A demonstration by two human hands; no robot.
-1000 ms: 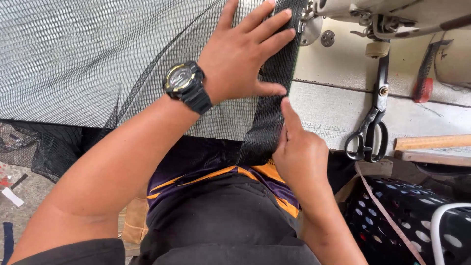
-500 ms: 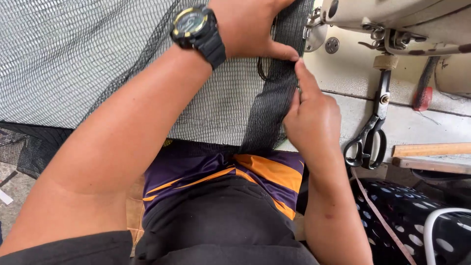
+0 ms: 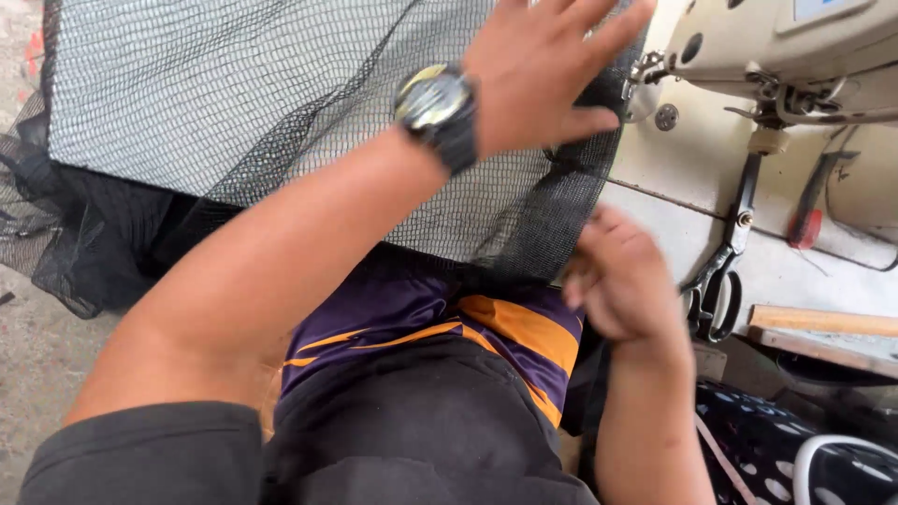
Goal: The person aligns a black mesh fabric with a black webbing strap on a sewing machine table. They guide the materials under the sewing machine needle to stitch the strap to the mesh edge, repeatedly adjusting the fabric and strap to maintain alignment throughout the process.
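Observation:
A large black mesh net (image 3: 234,112) lies over the sewing table and hangs off its left side. My left hand (image 3: 543,65), with a black wristwatch (image 3: 435,108) on its wrist, presses flat on the net with fingers spread, close to the cream sewing machine (image 3: 795,47). The net's right edge is a darker, bunched band (image 3: 589,196) that runs down to the table's front edge. My right hand (image 3: 627,281) is curled at the lower end of this band and pinches it; the hand is blurred.
Black scissors (image 3: 716,281) hang from the machine over the pale table top (image 3: 655,224). A red-handled tool (image 3: 806,224) lies further right, a wooden strip (image 3: 823,323) at the table's edge. Below it sit a dark polka-dot cloth (image 3: 776,449) and a white cable (image 3: 823,449).
My left hand has opened and slid further up towards the machine. The net now covers the dark strap. My right hand has dropped to the table's front edge and curled.

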